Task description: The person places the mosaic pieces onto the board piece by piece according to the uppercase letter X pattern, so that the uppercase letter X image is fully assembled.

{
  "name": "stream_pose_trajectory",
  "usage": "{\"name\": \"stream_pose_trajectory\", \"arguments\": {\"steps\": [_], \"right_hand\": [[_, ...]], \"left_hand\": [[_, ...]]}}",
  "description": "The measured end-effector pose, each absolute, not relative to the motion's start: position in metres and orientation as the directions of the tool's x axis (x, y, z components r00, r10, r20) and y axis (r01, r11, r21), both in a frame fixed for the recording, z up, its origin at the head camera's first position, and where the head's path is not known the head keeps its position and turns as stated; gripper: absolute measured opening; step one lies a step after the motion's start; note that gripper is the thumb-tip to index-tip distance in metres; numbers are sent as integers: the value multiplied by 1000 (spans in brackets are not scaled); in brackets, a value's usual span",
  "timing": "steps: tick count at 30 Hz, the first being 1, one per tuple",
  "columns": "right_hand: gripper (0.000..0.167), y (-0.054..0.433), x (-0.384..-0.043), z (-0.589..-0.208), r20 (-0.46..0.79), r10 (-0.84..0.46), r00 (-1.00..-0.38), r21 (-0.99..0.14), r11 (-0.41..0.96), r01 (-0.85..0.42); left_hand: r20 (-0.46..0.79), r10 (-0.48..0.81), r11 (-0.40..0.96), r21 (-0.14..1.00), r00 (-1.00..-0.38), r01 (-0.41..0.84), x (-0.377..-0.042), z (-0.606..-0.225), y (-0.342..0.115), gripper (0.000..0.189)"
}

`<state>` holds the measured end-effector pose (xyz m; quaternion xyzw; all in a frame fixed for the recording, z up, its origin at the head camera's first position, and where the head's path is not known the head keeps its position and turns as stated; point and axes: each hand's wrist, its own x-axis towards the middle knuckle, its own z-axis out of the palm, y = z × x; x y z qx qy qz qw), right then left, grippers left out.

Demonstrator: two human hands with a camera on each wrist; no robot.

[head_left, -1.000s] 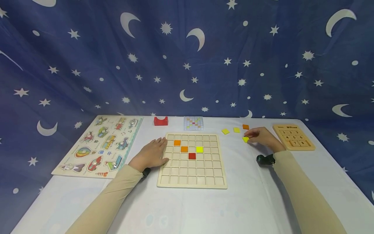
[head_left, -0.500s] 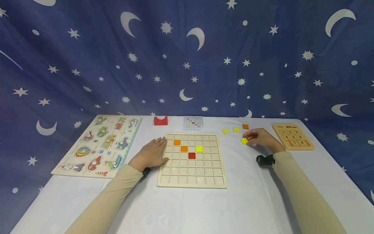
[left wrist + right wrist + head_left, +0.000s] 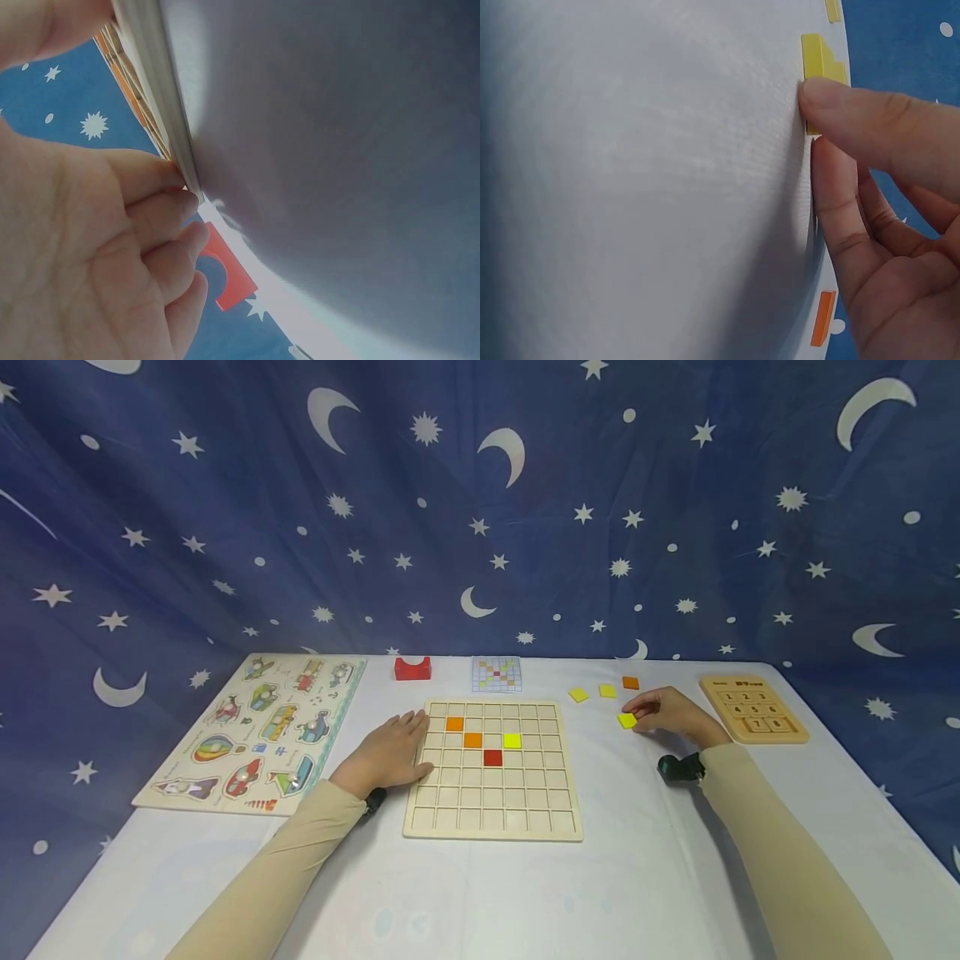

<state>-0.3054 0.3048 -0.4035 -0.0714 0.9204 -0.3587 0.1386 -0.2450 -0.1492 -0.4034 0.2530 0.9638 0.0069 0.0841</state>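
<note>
My right hand [image 3: 670, 714] pinches a yellow square tile [image 3: 627, 721] at the table to the right of the board. In the right wrist view the thumb [image 3: 829, 94] presses against the yellow tile, the other fingers curled close by. A wooden grid board [image 3: 491, 820] lies mid-table. In its cells sit two orange tiles [image 3: 454, 724], a red tile [image 3: 492, 758] and a yellow one [image 3: 512, 741]. My left hand [image 3: 386, 753] rests along the board's left edge, fingers extended. The left wrist view shows its fingertips touching the board's side [image 3: 161, 82].
Two loose yellow tiles [image 3: 607, 691] and an orange tile [image 3: 631, 682] lie behind the right hand. A pattern card [image 3: 497, 674] and a red notched block [image 3: 412, 669] stand at the back. A picture puzzle [image 3: 255, 735] is at left, a number puzzle [image 3: 753, 710] at right.
The right hand has shifted the yellow tile slightly left and toward the front, then kept it about still. The left hand has stayed at the board's edge.
</note>
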Motion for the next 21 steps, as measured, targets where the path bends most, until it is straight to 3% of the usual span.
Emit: {"name": "stream_pose_trajectory", "arguments": {"steps": [21], "right_hand": [[35,307,-310,-408,-201,-218,-955,-630,775,-44]], "left_hand": [[-159,486,874,56,-860,483,-246,-404,-149,76]]}}
